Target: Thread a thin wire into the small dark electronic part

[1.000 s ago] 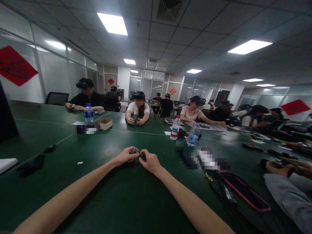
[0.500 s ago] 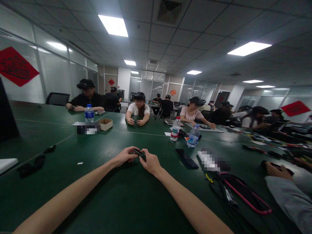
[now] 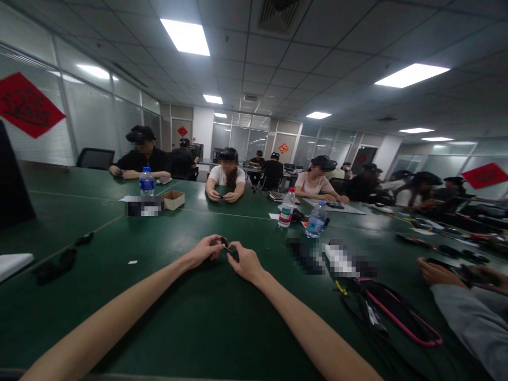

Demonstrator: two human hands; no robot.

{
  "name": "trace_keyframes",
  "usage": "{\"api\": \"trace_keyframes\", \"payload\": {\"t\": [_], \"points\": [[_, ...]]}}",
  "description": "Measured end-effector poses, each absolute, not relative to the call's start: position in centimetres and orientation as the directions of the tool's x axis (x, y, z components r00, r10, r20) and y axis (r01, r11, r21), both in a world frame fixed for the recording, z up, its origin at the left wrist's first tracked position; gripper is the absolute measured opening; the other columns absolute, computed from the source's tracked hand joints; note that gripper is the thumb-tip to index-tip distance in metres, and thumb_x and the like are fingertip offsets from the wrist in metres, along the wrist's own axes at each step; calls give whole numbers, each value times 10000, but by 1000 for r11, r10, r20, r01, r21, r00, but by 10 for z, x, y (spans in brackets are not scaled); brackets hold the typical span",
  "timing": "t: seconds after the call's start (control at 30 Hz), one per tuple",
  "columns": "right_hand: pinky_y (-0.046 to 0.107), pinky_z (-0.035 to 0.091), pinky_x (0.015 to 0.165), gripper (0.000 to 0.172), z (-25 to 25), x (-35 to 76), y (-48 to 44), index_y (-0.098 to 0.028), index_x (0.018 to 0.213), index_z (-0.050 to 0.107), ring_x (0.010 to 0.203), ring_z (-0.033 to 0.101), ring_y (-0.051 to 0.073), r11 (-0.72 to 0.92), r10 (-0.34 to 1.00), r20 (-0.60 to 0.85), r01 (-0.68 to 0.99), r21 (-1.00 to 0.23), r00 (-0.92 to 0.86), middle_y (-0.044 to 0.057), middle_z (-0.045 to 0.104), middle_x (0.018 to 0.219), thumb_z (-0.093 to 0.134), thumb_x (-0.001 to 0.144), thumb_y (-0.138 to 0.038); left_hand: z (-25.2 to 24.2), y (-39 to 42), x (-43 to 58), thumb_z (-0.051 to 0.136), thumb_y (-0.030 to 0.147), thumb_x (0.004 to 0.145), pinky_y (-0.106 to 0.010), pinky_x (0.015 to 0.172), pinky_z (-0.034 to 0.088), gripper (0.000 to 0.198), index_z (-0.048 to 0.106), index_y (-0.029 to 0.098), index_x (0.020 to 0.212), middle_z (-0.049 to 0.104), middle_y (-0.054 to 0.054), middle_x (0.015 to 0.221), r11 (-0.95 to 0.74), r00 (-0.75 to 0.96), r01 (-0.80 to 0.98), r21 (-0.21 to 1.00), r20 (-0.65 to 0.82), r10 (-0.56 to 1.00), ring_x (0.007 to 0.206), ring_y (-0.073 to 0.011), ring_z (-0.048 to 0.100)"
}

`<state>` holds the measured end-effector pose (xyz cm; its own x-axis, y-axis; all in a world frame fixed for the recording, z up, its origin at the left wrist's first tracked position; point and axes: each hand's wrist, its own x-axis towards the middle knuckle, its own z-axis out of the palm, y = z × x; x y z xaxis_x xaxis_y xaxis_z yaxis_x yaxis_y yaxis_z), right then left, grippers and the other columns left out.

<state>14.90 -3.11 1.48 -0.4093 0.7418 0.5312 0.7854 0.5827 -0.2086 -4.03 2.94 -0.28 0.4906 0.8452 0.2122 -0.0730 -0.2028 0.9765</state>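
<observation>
Left hand (image 3: 204, 251) and right hand (image 3: 246, 261), both curled nearly closed, pinch a small dark object (image 3: 224, 241) between them, too tiny to identify. Beyond the right hand, a red-capped bottle (image 3: 286, 210) stands on the table (image 3: 198, 328).

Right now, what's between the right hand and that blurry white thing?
In the head view, a dark, blurred item lies on the green table between the right hand and the blurry white thing. The blur hides what it is.

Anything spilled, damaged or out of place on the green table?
No spill or damage stands out. Mildly odd: a small white scrap lies alone on the green table, left of the left hand, perhaps stray.
</observation>
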Motion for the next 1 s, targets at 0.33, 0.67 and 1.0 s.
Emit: {"api": "trace_keyframes", "payload": {"t": [0.33,0.67,1.0], "points": [[240,451,716,354,20,148,-35,-232,1235,473,819,633,163,610,730,499,774,-168,-467,51,659,1015,427,900,-338,-6,33,-40,625,457,737,-175,432,296,368,509,158,916,430,52,566,-79,486,-191,978,164,858,455,-69,410],[233,439,702,291,16,147,-33,-216,1109,572,802,625,152,563,747,510,813,-146,-426,55,670,977,405,909,-346,-8,40,-46,364,414,813,-176,382,148,288,406,173,662,306,57,489,124,546,-309,943,69,835,368,-46,202],[228,421,667,326,18,145,-33,-227,1086,584,764,621,145,547,771,451,830,-108,-450,47,673,957,395,915,-431,-7,38,-43,353,598,837,-171,370,104,415,388,195,745,293,82,430,114,531,-289,951,60,845,341,-48,162]]}}
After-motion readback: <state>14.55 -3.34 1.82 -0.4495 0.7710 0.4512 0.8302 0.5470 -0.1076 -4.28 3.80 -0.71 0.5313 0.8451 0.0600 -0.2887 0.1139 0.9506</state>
